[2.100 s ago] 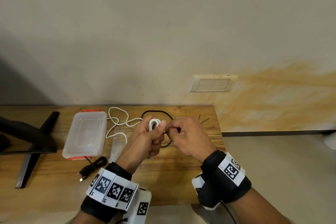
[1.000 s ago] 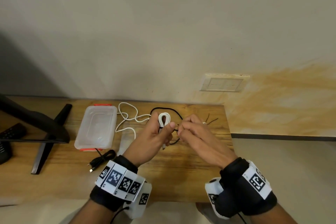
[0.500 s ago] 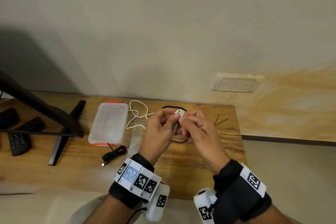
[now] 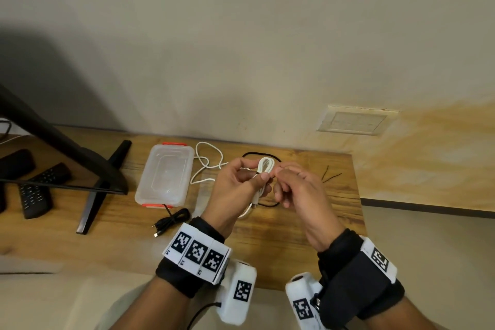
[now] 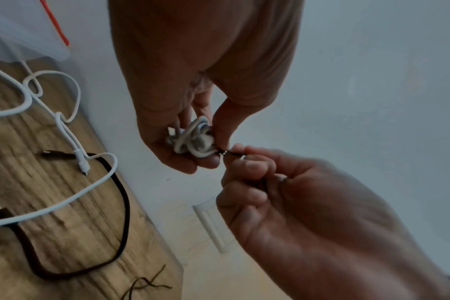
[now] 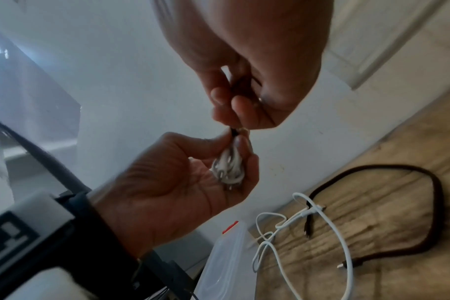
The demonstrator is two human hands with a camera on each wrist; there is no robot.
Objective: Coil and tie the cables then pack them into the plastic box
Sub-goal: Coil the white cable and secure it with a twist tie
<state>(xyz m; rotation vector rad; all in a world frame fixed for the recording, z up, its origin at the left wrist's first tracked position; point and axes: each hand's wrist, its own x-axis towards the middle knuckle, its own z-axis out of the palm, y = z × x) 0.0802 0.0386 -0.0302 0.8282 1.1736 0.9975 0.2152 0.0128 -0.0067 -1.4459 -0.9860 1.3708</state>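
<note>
My left hand [image 4: 257, 173] grips a small coiled white cable [image 4: 265, 166] upright above the wooden table [image 4: 308, 236]. My right hand [image 4: 278, 173] pinches a thin black tie [image 5: 230, 153] right against the coil [image 5: 193, 140]. In the right wrist view the tie [image 6: 234, 131] runs from my right fingertips [image 6: 219, 97] into the coil [image 6: 229, 166]. The clear plastic box [image 4: 164, 177] with red clips lies to the left. A loose white cable [image 4: 206, 166] and a black cable loop [image 4: 257, 154] lie behind my hands.
A bundled black cable [image 4: 171, 221] lies in front of the box. Two spare black ties [image 4: 330, 175] rest near the table's right edge [image 4: 356, 195]. A black monitor stand [image 4: 101, 182] and remotes [image 4: 37, 190] sit at the left; the wall is close behind.
Both hands have stayed together at the white coil while the head view swung. My right fingers have shifted at the coil's side with the tie; the left hand keeps its hold.
</note>
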